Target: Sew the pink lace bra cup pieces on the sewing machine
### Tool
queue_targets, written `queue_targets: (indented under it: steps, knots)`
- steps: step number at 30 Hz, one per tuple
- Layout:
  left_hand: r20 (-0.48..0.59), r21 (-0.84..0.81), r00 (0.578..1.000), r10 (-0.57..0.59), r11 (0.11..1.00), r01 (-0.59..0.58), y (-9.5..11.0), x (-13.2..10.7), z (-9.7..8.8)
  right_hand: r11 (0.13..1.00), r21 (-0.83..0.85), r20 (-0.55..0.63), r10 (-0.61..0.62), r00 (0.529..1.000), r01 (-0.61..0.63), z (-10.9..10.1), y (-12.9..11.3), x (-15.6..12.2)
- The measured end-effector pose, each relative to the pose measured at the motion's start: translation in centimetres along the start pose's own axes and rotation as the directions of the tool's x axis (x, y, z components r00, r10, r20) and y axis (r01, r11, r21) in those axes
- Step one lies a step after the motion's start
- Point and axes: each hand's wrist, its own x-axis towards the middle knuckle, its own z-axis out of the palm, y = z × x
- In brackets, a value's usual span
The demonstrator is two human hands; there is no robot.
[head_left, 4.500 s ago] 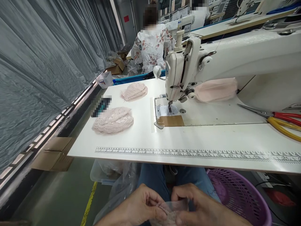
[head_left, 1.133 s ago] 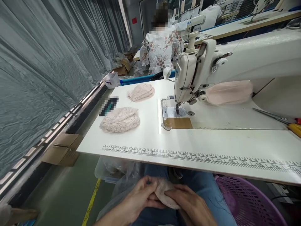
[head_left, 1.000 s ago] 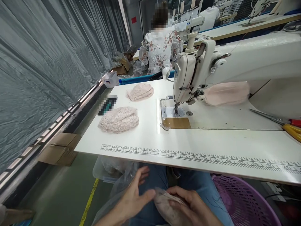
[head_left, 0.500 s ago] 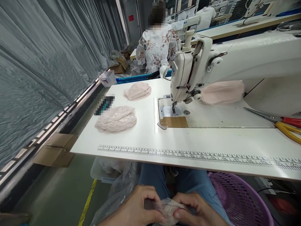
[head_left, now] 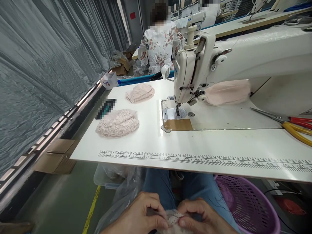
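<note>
1. Left hand [head_left: 142, 216] and right hand [head_left: 200, 217], both low over the lap, fingers pinched on a small pink lace piece [head_left: 173, 218] held between them.
2. White table [head_left: 195, 143] just ahead of the hands, sewing machine [head_left: 219, 70] further ahead.
3. Lace stack [head_left: 117, 123] ahead-left; purple basket [head_left: 246, 203] right of the right hand.

Both hands sit at the bottom centre of the frame, close together: left hand [head_left: 141, 216] and right hand [head_left: 200, 217], fingers curled inward, seemingly pinching, thumbs nearly meeting.
</note>
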Motion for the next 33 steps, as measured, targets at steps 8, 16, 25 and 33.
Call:
queue_targets:
  steps: [8,16,25,33]
  knots:
    - [0.081,-0.004,0.994,-0.076,0.997,0.076,0.1,-0.5,-0.4,0.993,0.114,0.034,0.008,0.999,-0.012,-0.3,-0.8,0.0]
    - [0.09,-0.068,0.991,-0.101,0.992,0.107,-0.7,-0.4,-0.5,0.989,0.145,0.003,0.015,1.0,-0.016,-0.3,-1.4,0.2]
    - [0.157,-0.108,0.981,-0.114,0.985,0.132,0.0,-0.5,-1.4,0.966,0.252,0.13,0.027,0.991,-0.06,-0.5,-0.8,0.9]
    - [0.18,-0.106,0.979,-0.094,0.988,0.114,-0.5,-0.7,-2.0,0.924,0.363,0.149,0.072,0.986,-0.122,-0.9,0.3,0.7]
